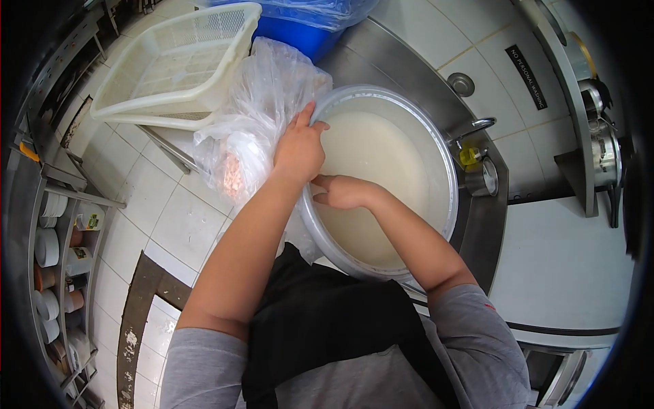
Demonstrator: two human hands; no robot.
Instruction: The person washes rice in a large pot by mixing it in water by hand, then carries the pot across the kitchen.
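A large round whitish tub sits in front of me, holding a cloudy, milky liquid. Against its left side lies a clear plastic bag with pale pink pieces in its lower part. My left hand is at the tub's left rim, its fingers closed on the bag's plastic there; some fingertips are hidden. Just below the left wrist, my right hand reaches over the tub with its fingers apart, their tips close to the inner rim. Whether they touch the rim I cannot tell.
A white plastic basket stands beyond the bag, near a blue container. At right are a metal tap, a metal cup and a white counter. Shelves with stacked dishes line the left.
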